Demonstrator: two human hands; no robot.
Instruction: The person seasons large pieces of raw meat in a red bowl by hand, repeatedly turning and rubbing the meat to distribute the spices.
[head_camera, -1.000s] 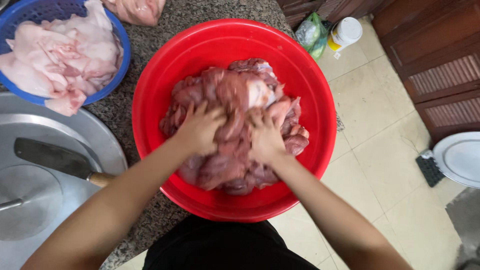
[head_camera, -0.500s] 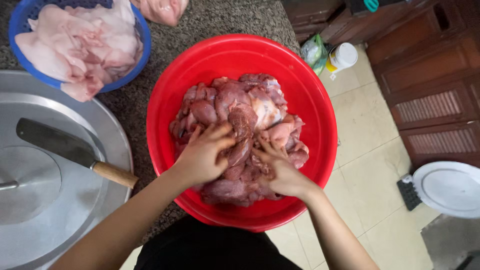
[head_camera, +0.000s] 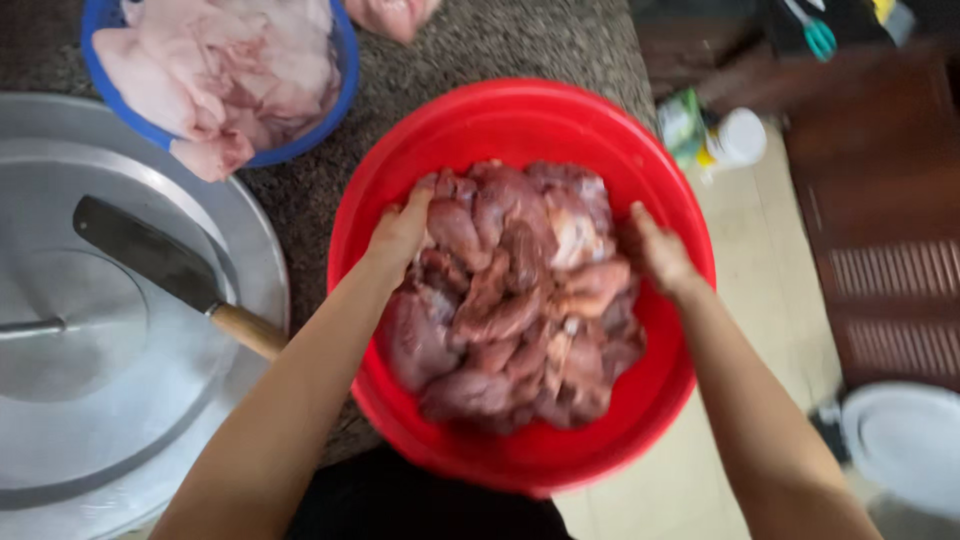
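Now both hands (head_camera: 400, 232) (head_camera: 658, 255) flank meat (head_camera: 515, 290) (red basin (head_camera: 520, 120)).

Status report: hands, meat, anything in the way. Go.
Left hand and right hand open, on opposite sides of the meat pile in the red basin. Cleaver lies on the metal tray, apart. Nothing blocking.

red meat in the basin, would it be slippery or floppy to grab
Probably slippery: the red meat looks wet and glossy. Likely floppy, since the pieces slump over each other in the red basin. The left hand and right hand press its edges.
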